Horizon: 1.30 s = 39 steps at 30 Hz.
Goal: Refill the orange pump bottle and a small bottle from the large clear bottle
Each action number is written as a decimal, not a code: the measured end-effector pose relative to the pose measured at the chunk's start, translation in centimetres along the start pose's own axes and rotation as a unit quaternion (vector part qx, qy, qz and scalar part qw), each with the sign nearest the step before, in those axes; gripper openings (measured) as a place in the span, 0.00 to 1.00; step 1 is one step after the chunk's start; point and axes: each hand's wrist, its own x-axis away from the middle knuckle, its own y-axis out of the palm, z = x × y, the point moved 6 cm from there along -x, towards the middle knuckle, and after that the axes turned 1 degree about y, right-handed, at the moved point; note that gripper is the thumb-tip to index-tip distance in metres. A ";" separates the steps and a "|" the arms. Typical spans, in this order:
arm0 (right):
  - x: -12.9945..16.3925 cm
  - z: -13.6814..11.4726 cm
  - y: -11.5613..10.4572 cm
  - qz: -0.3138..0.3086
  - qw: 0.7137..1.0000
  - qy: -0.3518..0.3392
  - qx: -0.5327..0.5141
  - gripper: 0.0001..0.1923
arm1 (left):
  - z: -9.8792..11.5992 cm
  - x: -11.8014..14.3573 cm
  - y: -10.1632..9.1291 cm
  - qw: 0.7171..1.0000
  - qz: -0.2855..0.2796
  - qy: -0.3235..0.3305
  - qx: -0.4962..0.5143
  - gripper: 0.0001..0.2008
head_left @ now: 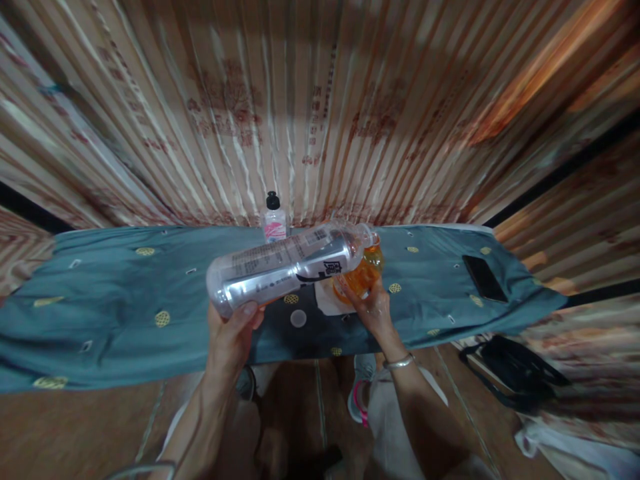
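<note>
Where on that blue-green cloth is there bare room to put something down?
The widest bare stretch of the blue-green embroidered cloth lies left of the left hand and its clear plastic bottle. A smaller patch lies between the right hand, on the amber glass jar, and the black phone. The middle is crowded: small black-capped bottle, round white lid.

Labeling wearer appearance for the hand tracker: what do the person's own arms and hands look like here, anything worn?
Both forearms are bare, no sleeves and no gloves. The right hand has a thin silver metal bangle at the wrist. The left hand shows no ring, and no watch or band at its wrist. Fingers are bare; motion blur hides any nail detail.
</note>
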 end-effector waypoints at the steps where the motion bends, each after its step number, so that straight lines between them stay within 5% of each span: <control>1: 0.0 0.0 0.0 -0.002 1.000 0.009 0.000 0.42 | 0.0 0.0 0.0 1.000 -0.001 0.000 0.003 0.25; 10: 0.1 -0.8 -0.2 -0.008 0.999 0.029 -0.018 0.43 | -0.3 -0.1 -0.3 1.000 -0.001 -0.003 0.011 0.23; 17: 0.1 -0.7 -0.2 0.001 0.999 0.031 -0.025 0.45 | -0.2 0.0 -0.2 1.000 0.003 -0.006 0.005 0.31; 39: 0.2 -0.7 -0.2 0.015 0.999 0.003 -0.038 0.41 | -0.1 -0.1 0.0 1.000 0.005 -0.012 0.013 0.27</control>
